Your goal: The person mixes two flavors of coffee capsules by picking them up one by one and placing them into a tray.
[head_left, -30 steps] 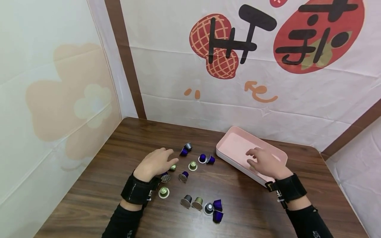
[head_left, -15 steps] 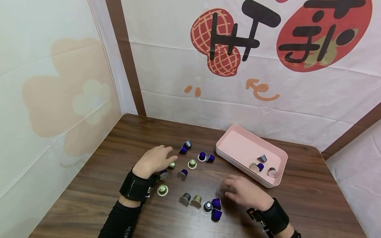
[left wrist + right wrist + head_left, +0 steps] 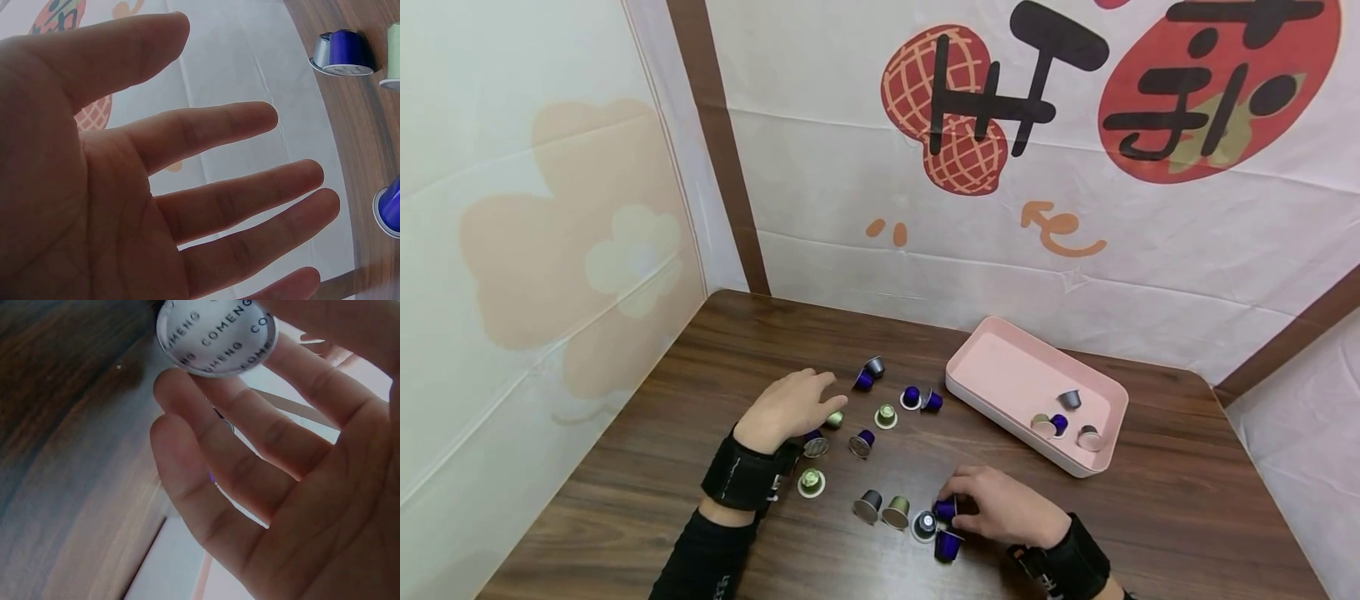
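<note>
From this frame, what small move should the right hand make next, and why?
Probably lift the purple capsule and carry it toward the pink tray. The right hand already pinches it; the right wrist view shows its foil lid between the fingertips. Four capsules already lie in the tray, and more sit on the table. The left hand rests flat, holding nothing.

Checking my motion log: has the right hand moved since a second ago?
Yes. The right hand left the pink tray and came toward the person, now pinching a purple capsule.

Left hand [image 3: 790,407] flat, fingers straight; right hand [image 3: 1003,510] fingers curled, pinching
</note>
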Demonstrator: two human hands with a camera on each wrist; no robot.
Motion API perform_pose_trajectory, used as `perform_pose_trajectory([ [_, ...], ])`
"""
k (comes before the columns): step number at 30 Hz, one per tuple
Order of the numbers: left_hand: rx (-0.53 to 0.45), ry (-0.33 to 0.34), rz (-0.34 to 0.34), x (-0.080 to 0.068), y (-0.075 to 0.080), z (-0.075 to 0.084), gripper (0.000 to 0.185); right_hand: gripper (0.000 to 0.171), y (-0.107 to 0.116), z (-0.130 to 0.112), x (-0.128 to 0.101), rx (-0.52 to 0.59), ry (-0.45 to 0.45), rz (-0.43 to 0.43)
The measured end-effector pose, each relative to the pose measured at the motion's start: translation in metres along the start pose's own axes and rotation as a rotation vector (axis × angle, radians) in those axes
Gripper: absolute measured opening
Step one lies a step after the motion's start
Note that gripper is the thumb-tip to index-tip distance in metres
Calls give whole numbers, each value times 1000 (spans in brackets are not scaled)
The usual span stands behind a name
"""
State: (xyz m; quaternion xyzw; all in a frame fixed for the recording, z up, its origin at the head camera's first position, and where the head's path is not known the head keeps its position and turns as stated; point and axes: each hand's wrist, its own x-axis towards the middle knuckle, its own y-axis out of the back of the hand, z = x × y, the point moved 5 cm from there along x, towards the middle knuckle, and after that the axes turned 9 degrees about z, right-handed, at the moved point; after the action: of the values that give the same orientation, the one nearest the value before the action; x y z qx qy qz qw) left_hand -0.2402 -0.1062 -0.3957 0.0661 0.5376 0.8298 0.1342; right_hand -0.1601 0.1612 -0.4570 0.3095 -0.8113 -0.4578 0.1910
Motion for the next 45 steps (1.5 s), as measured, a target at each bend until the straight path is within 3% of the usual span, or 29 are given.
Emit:
perform_pose_trajectory([
  [12,-5,-3,20,-1,3,-1,52,29,-2,3,4,-67,-78,-7],
  [27,1,10,9,-3,1,3,52,25,18,8,0,-85,-60,190],
  [32,-2,13,6,-2,-1,3,52,22,37,7,-2,-129,-44,258],
  [40,-7,4,16,-4,1,3,51,18,89,15,-3,-293,-20,351],
  [45,-2,5,21,-6,6,4,51,15,122,38,-1,-329,-82,301],
])
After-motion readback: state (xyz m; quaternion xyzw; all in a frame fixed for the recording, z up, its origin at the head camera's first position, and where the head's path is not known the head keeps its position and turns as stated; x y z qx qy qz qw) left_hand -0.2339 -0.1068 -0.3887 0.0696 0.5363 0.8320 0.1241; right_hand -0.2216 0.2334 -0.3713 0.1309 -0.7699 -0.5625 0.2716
